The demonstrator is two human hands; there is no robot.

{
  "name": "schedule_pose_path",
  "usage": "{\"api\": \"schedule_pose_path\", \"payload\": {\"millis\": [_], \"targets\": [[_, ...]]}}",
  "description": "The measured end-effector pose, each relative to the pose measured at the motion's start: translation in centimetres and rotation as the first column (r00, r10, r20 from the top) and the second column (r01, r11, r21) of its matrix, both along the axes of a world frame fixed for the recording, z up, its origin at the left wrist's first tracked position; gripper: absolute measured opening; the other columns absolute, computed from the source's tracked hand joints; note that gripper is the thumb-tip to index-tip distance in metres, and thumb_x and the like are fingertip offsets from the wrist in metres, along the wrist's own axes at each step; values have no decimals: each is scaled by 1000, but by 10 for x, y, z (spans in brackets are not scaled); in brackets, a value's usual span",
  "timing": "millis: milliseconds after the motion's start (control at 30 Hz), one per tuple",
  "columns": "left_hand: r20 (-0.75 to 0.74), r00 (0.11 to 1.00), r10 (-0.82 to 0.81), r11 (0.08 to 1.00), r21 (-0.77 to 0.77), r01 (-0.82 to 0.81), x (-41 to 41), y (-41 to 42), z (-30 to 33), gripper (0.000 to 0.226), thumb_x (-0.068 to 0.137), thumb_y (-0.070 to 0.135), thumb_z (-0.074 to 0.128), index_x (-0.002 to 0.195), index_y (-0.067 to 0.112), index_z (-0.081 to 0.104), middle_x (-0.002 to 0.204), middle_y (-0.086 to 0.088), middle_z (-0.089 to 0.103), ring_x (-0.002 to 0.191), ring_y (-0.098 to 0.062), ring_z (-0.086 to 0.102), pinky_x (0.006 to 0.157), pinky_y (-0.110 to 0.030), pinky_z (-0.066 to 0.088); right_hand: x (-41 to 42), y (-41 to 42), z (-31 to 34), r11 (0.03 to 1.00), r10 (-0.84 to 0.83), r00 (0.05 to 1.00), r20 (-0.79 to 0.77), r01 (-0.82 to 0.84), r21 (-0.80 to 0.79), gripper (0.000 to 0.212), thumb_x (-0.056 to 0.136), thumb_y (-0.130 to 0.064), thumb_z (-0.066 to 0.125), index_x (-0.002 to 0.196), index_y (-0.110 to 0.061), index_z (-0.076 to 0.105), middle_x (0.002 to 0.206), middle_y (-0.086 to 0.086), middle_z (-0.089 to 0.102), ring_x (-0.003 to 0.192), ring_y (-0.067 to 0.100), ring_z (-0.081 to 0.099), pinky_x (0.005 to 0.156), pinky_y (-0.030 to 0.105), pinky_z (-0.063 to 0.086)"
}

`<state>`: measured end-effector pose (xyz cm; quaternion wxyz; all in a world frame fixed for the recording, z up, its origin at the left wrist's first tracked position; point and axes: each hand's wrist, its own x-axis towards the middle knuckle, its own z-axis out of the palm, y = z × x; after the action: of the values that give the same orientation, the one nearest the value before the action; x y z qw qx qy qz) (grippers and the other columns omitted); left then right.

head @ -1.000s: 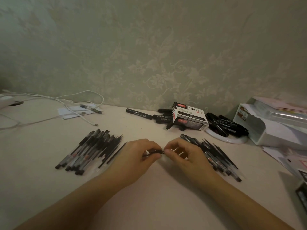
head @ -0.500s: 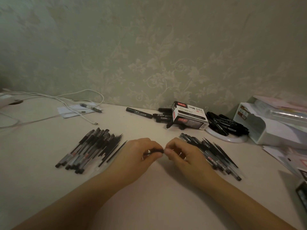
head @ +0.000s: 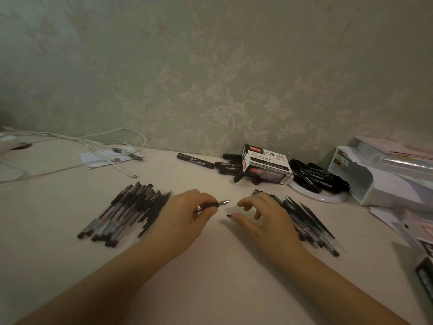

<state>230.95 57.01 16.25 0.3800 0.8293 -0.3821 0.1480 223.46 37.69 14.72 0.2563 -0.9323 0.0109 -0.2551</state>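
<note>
A pen [head: 212, 204] is being held just left of the middle of the frame, above the table [head: 210, 273]. It is being gripped by the left hand [head: 185, 218], whose fingers are being curled around the barrel, and its bare metal tip is being pointed to the right. A small black cap [head: 228, 215] is being shown at the thumb tip of the right hand [head: 264, 219], just beside the pen tip but apart from it. The fingers of this hand are loosely bent and spread; whether the cap is being pinched cannot be told.

A pile of pens [head: 126, 214] is lying at the left of the left hand, and a second pile [head: 309, 224] is being partly covered by the right hand. Behind them, near the wall, a box [head: 267, 164] is standing among black markers [head: 321, 177], some being carried by a white plate [head: 316, 197]. White cables [head: 70, 141] are lying at the left edge of the frame.
</note>
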Motion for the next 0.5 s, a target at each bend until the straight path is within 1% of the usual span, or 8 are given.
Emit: {"api": "schedule_pose_path", "payload": {"millis": [67,100,133,200,300,367,433,500], "targets": [[-27,999,41,999,15,-40,4,3,-2,17,93,26,59,105,24,70,93,10,67,82,-3,57,70,-5,40,0,-2,-5,995,-38,998,-48,33,-99,30,89,-46,65,114,-28,65,106,-18,49,96,-4,42,81,10,34],[-34,998,52,998,29,-51,6,4,-3,18,93,26,58,107,25,70,94,10,66,83,-3,57,70,-5,40,1,-3,-7,993,-35,997,-75,27,-116,31,90,-45,65,115,-27,66,108,-17,49,102,-1,43,84,12,34],[-37,998,57,998,44,-55,7,5,-4,19,94,26,57,108,25,70,95,10,65,83,-3,56,70,-5,39,1,-3,-8,992,-25,995,-92,14,-122,28,91,-43,64,114,-26,67,108,-17,49,105,2,44,86,14,36],[-38,998,55,996,71,-53,9,6,-4,19,94,26,57,108,26,70,93,12,63,82,-2,55,69,-5,38,1,-3,-8,992,1,996,-94,-12,-122,18,94,-36,62,107,-26,68,104,-16,53,102,4,48,88,19,42],[-38,999,28,995,99,-24,9,7,-4,18,93,27,59,107,29,69,89,16,58,81,-1,55,70,-6,39,0,-3,-5,1000,4,998,-68,-6,-28,7,96,-28,60,100,-27,65,98,-17,59,92,1,53,82,22,47],[-29,1000,0,994,113,3,8,7,-3,18,92,26,60,107,29,70,91,14,60,83,-2,55,74,-8,41,1,-3,-4,998,1,999,-34,1,61,7,95,-24,61,97,-31,63,94,-19,62,89,-2,55,75,15,45],[-15,999,-29,992,119,30,6,6,-3,17,92,26,61,106,27,70,93,11,61,85,-2,55,77,-14,44,1,-2,-3,997,14,1000,2,-14,81,10,94,-23,63,95,-33,63,93,-20,63,90,-3,56,73,11,44],[1,999,-47,991,126,47,3,5,-2,17,92,26,61,106,26,70,93,9,62,86,-3,55,80,-20,45,1,-1,-2,996,44,999,18,-46,75,10,93,-21,64,97,-31,65,94,-19,63,91,-2,57,74,13,46]]}}
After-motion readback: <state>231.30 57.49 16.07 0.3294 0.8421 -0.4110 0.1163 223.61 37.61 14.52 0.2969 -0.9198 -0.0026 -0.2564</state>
